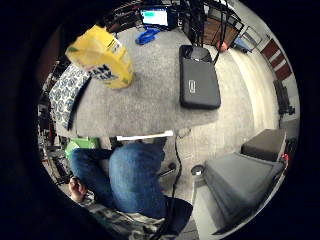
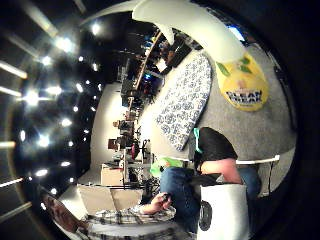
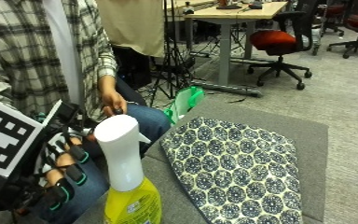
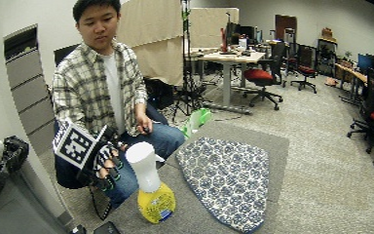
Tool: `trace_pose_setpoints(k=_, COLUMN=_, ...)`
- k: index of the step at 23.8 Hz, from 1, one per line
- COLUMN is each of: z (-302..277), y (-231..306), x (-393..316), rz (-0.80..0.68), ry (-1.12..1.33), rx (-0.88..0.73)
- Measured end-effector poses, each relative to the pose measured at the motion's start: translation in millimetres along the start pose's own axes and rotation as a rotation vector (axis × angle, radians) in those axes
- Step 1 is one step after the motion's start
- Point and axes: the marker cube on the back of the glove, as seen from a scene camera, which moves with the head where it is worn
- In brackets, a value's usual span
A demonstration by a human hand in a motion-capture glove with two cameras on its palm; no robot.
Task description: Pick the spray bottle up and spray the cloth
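Observation:
A spray bottle (image 3: 126,177) with a yellow body and a white spray head stands upright on the grey table (image 3: 303,126), near its left corner. A blue-and-white patterned cloth (image 3: 238,168) lies flat on the table just right of the bottle. My gloved right hand (image 3: 58,172) hangs left of the bottle at about its height, a short gap away, with fingers loosely curled and holding nothing. The palm views show the bottle (image 1: 102,57) and cloth (image 1: 67,92) side by side, and again the bottle (image 2: 220,55) next to the cloth (image 2: 182,102).
The person's bare left hand (image 3: 113,102) rests on the lap, past the table's edge. A green bag (image 3: 188,102) sits at the table's far side. A black case (image 1: 199,82) lies by tripod legs. A desk (image 3: 229,11) and office chair (image 3: 278,42) stand behind.

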Motion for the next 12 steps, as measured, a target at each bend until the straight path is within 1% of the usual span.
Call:
trace_pose_setpoints(k=5, z=9.0, y=-32.2, x=11.9, rz=-0.013, ry=-0.103, rx=0.102)
trace_pose_setpoints(k=7, z=12.6, y=-41.7, x=15.6, rz=-0.023, ry=-0.185, rx=0.135)
trace_pose_setpoints(k=12, z=14.3, y=-66.0, x=13.0, rz=0.019, ry=-0.395, rx=0.193)
